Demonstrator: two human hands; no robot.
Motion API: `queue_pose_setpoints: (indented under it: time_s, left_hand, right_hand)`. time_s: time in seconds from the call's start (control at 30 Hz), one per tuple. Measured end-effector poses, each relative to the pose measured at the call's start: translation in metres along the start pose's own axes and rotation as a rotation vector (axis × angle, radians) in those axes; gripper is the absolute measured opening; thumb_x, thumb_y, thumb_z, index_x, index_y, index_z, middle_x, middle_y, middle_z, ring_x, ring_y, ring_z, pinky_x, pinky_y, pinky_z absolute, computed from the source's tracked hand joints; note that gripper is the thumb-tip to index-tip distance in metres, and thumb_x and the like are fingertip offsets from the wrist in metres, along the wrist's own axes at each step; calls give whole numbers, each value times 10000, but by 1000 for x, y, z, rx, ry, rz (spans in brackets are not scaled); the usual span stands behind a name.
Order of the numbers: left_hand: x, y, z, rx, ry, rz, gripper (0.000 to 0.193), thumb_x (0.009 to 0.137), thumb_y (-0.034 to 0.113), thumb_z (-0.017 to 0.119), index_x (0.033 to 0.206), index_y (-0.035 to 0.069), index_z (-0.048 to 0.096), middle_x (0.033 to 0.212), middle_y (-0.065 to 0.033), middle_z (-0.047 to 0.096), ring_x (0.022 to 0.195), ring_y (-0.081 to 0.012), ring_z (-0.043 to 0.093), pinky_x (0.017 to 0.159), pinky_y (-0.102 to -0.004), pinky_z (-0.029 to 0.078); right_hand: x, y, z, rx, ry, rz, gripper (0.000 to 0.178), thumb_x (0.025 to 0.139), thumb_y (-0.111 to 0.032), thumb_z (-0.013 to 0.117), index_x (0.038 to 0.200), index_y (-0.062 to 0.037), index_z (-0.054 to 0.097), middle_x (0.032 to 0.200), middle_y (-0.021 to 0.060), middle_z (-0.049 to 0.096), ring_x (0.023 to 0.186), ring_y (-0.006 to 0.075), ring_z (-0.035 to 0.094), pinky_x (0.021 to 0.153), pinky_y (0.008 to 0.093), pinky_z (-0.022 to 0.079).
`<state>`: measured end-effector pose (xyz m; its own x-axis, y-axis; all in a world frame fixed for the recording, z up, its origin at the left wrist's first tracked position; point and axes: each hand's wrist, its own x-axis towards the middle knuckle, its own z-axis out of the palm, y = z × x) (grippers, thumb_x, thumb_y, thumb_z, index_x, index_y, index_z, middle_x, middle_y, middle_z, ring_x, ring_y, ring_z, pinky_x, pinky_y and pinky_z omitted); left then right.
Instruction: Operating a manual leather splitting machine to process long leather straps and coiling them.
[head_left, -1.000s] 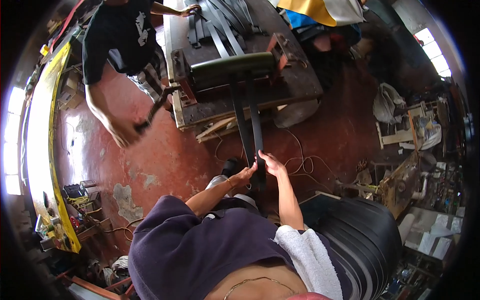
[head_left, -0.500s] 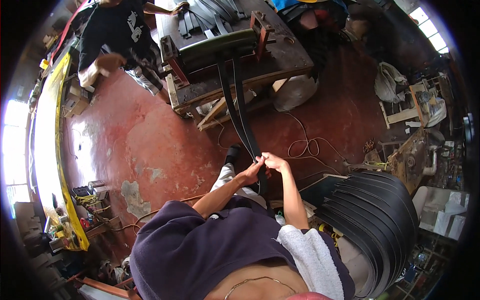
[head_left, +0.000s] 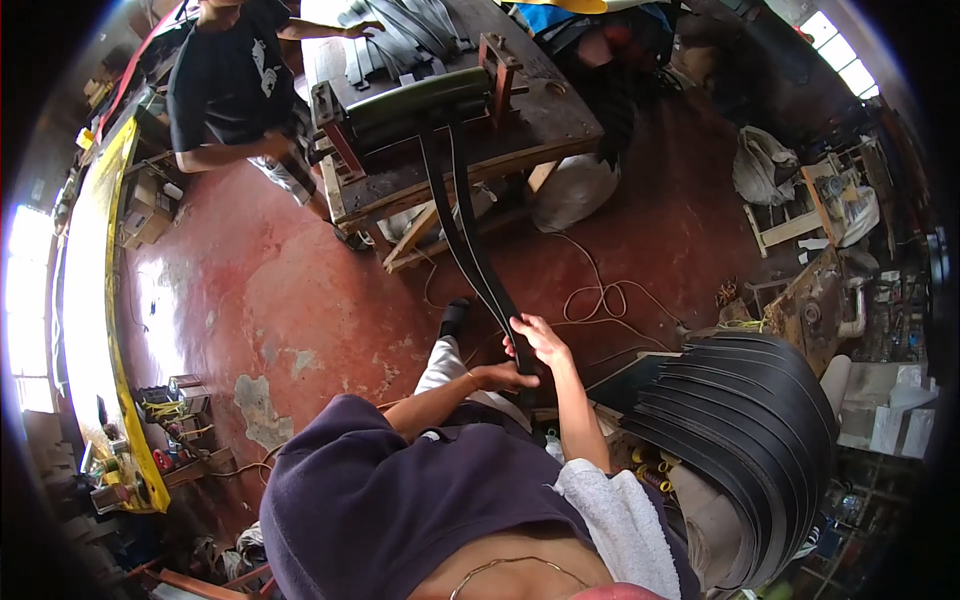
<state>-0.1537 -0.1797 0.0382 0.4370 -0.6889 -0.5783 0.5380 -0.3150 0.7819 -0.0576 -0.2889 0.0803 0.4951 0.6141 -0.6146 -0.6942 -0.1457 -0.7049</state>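
Note:
Two long black strips (head_left: 437, 185), looking like leather or rubber, run down toward me from a green roller (head_left: 420, 107) held between red metal brackets on the workbench. My left hand (head_left: 505, 377) is closed round the strips near their lower ends. Slightly farther up, my right hand (head_left: 541, 341) has its fingers bent round the strips, with the thumb on the near side. Beyond the roller, several more black strips (head_left: 400, 45) lie on the bench. A co-worker (head_left: 225, 80) stands at its left, one hand over those strips and the other low beside the roller frame.
A stack of wide black sheets (head_left: 740, 430) drapes beside me at the right. Under the wooden workbench (head_left: 580, 135) sits a pale bulging bag (head_left: 578, 195). A loose cable (head_left: 600, 290) loops across the red floor. A yellow-edged panel (head_left: 120, 330) stands at the left.
My left hand has slid lower along the strips, and my right hand is now above it. The co-worker's lower hand has moved right, toward the roller frame. The view has shifted slightly.

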Motion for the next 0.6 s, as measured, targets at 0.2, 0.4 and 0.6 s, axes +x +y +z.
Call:
queue_pose_setpoints:
  time_s: [0.2, 0.4, 0.6]
  left_hand:
    - [-6, -8, -65, -1165, -485, 567, 518, 857, 492, 632, 1216, 135, 523, 1189, -81, 578, 1140, -245, 530, 983, -421, 405]
    - [17, 24, -49, -1340, 239, 482, 329, 923, 380, 574, 1075, 89, 548, 1007, -106, 612, 976, -255, 595, 915, -427, 471]
    - [25, 41, -12, -1427, 316, 290, 280, 974, 339, 481, 869, 87, 540, 876, -91, 625, 838, -253, 615, 791, -430, 517]
  right_hand:
    - [-48, 29, -21, -89, -129, -151, 392, 808, 25, 647, 1184, 5, 538, 1020, 110, 664, 872, 186, 653, 847, 332, 516]
    - [-77, 41, -16, 68, -255, -120, 542, 702, -2, 758, 1192, -3, 528, 1081, 121, 638, 943, 183, 636, 881, 338, 505]
    - [-56, 71, -28, -371, 217, -175, 426, 737, -197, 812, 1041, 6, 594, 955, 68, 636, 880, 137, 617, 783, 281, 490]
